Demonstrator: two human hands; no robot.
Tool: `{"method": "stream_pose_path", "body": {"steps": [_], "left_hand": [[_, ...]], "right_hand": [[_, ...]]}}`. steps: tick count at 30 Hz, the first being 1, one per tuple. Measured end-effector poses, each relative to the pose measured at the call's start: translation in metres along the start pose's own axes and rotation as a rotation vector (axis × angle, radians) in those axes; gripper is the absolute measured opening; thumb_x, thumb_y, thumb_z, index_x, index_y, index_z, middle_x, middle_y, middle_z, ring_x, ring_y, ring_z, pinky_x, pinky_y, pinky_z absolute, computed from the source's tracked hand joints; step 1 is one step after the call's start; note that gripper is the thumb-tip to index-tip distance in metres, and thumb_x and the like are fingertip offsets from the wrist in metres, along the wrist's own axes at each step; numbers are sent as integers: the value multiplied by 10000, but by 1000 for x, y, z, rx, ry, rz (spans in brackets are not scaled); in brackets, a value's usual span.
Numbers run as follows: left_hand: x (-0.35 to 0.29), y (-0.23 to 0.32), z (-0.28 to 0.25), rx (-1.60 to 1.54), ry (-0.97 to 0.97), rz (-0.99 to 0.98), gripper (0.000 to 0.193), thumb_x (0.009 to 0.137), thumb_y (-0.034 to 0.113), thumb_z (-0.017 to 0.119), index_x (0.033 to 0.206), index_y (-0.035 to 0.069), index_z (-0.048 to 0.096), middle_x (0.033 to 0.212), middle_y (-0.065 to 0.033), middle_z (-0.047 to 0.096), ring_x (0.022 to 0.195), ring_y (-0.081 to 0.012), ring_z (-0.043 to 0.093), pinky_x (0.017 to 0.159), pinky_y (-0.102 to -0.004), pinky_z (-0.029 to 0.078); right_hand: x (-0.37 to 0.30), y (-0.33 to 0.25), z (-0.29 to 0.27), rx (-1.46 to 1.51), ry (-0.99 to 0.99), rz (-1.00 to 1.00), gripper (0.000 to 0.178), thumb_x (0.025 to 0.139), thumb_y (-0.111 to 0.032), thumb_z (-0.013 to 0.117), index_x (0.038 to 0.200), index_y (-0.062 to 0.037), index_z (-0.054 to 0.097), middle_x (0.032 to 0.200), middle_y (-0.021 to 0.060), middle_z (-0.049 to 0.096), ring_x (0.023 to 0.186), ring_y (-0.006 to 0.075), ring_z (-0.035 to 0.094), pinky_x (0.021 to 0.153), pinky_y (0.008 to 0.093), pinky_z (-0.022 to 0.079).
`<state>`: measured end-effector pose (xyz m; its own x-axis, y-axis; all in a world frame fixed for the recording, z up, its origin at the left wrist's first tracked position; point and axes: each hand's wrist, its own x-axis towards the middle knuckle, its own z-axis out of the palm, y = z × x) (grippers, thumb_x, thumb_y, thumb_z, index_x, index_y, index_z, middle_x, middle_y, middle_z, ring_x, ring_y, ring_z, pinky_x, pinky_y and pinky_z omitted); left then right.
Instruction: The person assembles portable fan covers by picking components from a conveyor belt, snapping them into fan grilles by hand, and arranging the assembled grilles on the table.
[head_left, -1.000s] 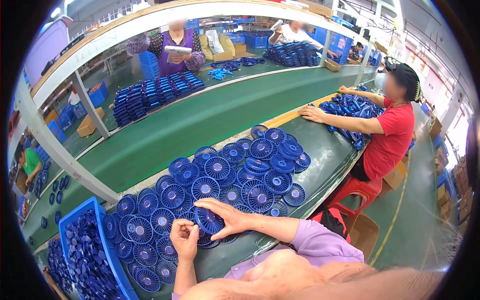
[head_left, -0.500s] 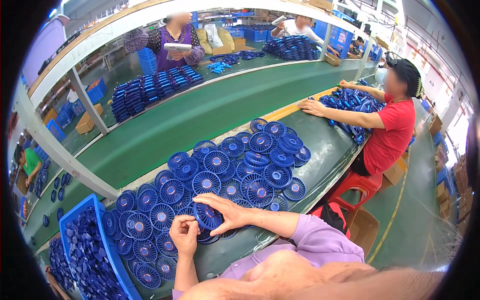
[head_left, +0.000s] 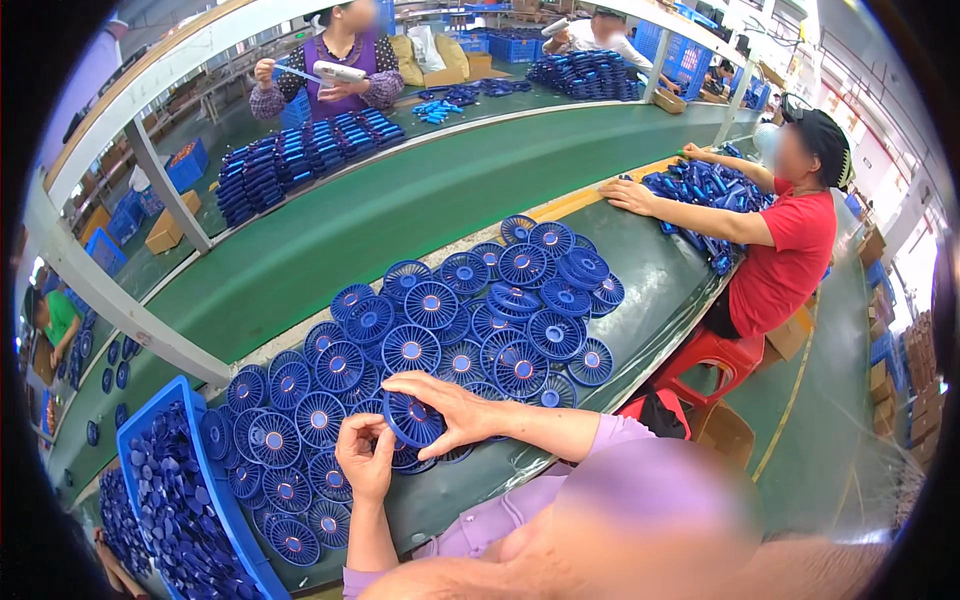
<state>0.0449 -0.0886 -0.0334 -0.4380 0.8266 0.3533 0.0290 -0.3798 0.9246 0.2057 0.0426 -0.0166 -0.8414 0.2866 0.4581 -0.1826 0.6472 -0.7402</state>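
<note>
My right hand [head_left: 455, 408] grips a round blue fan cover [head_left: 412, 422] by its rim, thumb below and fingers above, with the cover tilted up. Close at its left edge is my left hand [head_left: 364, 458], thumb and forefinger pinched together. Whatever those fingertips hold, if anything, is too small to make out. Beneath and beyond both hands, several more blue fan covers [head_left: 411, 348] with slotted spokes lie heaped on the dark green tabletop [head_left: 640, 330]. Many have a small coppery ring at the centre.
To my left a blue crate [head_left: 222, 500] holds many small dark blue pieces. A green conveyor belt [head_left: 400, 190] runs beyond the table, under a white frame post [head_left: 130, 300]. A co-worker in red [head_left: 785, 245] sits at right beside piled blue parts [head_left: 710, 205]. Others work across the belt.
My hands stay almost in place around the fan cover. The whole view has shifted slightly. Across the belt, the co-worker in purple now raises a light blue strip beside a white device.
</note>
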Motion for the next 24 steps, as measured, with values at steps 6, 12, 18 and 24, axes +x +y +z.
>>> {"method": "stream_pose_path", "body": {"steps": [6,12,18,24], "left_hand": [[0,-1,0,18,0,13,223,834,-62,670,1028,4,581,902,-23,609,776,-68,579,729,-208,474],[0,-3,-2,35,-1,9,222,831,-62,671,1023,5,582,901,-25,605,773,-69,576,725,-211,475],[0,-3,-2,39,-6,15,219,831,-61,672,1020,4,582,907,-28,605,774,-72,579,727,-214,477],[0,-2,-2,67,-10,26,229,826,-61,681,1023,1,583,914,-33,609,780,-76,590,728,-216,486]], "right_hand": [[1,-1,-1,6,-6,0,1067,621,-346,868,1476,-63,297,1449,193,371,1360,373,362,1105,467,346],[1,-2,-1,4,-12,13,1075,616,-346,872,1479,-65,295,1450,194,368,1360,373,362,1106,463,346],[1,-2,-1,11,-15,20,1075,611,-348,874,1477,-65,304,1451,193,368,1363,372,360,1107,464,347],[1,-2,-1,6,-14,9,1075,618,-359,870,1480,-66,300,1454,192,364,1361,373,361,1107,465,347]]}}
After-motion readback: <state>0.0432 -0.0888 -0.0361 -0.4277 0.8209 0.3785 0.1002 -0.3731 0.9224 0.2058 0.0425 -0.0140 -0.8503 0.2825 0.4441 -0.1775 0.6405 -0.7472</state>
